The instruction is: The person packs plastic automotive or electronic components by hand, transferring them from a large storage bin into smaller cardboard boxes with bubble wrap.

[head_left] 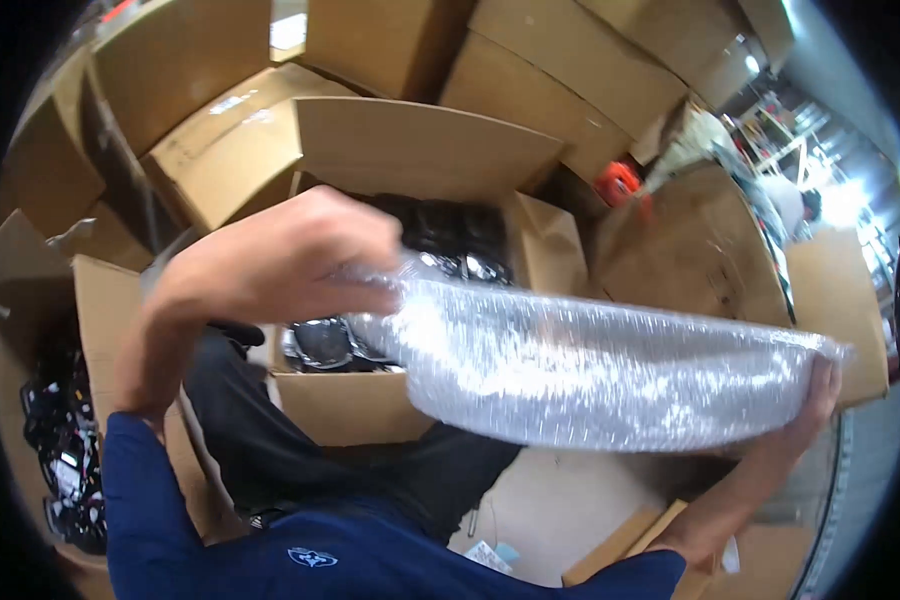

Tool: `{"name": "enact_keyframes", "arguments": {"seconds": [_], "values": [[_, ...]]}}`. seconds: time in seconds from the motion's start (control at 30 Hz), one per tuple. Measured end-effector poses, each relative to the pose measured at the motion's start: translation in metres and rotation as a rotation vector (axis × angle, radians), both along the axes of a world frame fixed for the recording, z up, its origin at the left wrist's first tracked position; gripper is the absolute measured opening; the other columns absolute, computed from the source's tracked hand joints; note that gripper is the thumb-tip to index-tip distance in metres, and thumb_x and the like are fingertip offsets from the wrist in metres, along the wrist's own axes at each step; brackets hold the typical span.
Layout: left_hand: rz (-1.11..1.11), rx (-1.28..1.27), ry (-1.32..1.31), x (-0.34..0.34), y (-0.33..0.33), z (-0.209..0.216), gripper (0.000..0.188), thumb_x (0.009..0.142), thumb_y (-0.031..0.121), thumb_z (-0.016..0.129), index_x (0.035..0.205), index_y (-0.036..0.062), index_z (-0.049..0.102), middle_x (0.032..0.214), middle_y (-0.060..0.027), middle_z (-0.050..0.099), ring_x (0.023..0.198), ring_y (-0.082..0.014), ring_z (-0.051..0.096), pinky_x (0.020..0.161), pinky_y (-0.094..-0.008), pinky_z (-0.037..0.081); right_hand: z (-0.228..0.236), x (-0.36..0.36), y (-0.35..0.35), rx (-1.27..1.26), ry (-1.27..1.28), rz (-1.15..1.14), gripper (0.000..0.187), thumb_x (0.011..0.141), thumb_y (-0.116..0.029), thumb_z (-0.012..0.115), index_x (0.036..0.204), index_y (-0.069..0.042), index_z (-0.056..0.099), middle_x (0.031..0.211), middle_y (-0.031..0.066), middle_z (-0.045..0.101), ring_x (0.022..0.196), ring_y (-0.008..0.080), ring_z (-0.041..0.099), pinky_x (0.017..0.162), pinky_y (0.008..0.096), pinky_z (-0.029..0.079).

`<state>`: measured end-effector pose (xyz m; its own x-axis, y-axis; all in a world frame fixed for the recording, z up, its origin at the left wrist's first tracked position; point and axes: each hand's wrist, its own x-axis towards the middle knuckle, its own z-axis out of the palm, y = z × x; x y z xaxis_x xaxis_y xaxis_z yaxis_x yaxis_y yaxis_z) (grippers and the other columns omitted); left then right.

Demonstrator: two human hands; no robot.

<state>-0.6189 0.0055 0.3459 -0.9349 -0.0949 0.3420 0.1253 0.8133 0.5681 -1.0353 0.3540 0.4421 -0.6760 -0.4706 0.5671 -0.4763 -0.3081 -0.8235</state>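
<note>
A shiny sheet of clear plastic wrap (600, 380) is stretched between my hands, sagging along its lower edge. Fine streaks run across it; whether it has bubbles I cannot tell. My left hand (315, 250), smeared by motion, is closed on its left end. At the other end, my right hand (820, 390) grips the edge, with some fingers hidden behind the plastic. Below and beyond the sheet stands an open cardboard box (350, 408), its far flap (420, 150) raised. Several black items in clear plastic (322, 343) lie inside it, partly covered by the sheet and my left hand.
Another open box (110, 300) at the left holds dark, speckled packed items (65, 460). Tall cartons (560, 60) wall the far side. A red object (618, 182) sits beside a large brown carton (700, 250) on the right. Papers (490, 555) lie on the floor near my legs.
</note>
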Motion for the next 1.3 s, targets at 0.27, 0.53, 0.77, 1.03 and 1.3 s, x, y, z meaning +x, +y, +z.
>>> {"name": "enact_keyframes", "arguments": {"seconds": [0.27,0.53,0.77,1.03,1.3], "values": [[0.548,0.083,-0.222,0.107,-0.075,-0.016,0.008,0.090,0.006,0.068,0.089,-0.0017,0.067,0.068,-0.0084,0.064,0.063,-0.0135,0.060,0.064,-0.0306,0.051,-0.111,-0.052,-0.165,0.350,0.012,0.162,0.023,0.099,-0.023,0.064,0.102,-0.001,0.071,0.099,0.0041,0.067,0.092,0.0135,0.059,0.085,0.0297,0.046],[0.752,-0.160,-0.429,0.042,-0.206,-0.161,0.022,0.084,0.010,0.073,0.104,0.0022,0.072,0.095,-0.0172,0.072,0.094,-0.0375,0.067,0.088,-0.0451,0.053,-0.287,-0.094,-0.365,0.612,0.320,0.248,0.027,0.096,-0.022,0.067,0.091,0.005,0.070,0.074,-0.0028,0.062,0.070,0.0073,0.051,0.063,0.0273,0.043],[0.422,-0.245,-0.296,-0.018,-0.108,-0.207,0.072,0.089,0.049,0.069,0.143,0.0051,0.049,0.150,-0.0282,0.040,0.141,-0.0431,0.037,0.116,-0.0571,0.028,-0.328,-0.106,-0.408,0.752,0.494,0.239,0.026,0.094,-0.021,0.064,0.093,0.005,0.067,0.074,0.0141,0.066,0.067,0.0275,0.059,0.067,0.0366,0.048],[0.712,-0.395,-0.491,0.022,-0.058,-0.301,0.076,0.080,0.044,0.075,0.143,0.0087,0.051,0.155,-0.0242,0.035,0.147,-0.0392,0.030,0.118,-0.0593,0.022,-0.333,-0.055,-0.412,0.714,1.054,0.003,0.037,0.095,-0.017,0.065,0.125,0.002,0.059,0.123,0.0245,0.062,0.109,0.0431,0.059,0.094,0.0450,0.048],[0.547,-0.266,-0.616,0.028,-0.031,-0.327,0.067,0.084,0.056,0.068,0.129,0.0077,0.062,0.152,-0.0220,0.040,0.144,-0.0408,0.032,0.110,-0.0655,0.030,-0.397,0.082,-0.297,0.844,1.343,0.467,0.058,0.095,-0.025,0.061,0.143,0.004,0.046,0.148,0.0271,0.045,0.134,0.0431,0.044,0.115,0.0500,0.031]]}}
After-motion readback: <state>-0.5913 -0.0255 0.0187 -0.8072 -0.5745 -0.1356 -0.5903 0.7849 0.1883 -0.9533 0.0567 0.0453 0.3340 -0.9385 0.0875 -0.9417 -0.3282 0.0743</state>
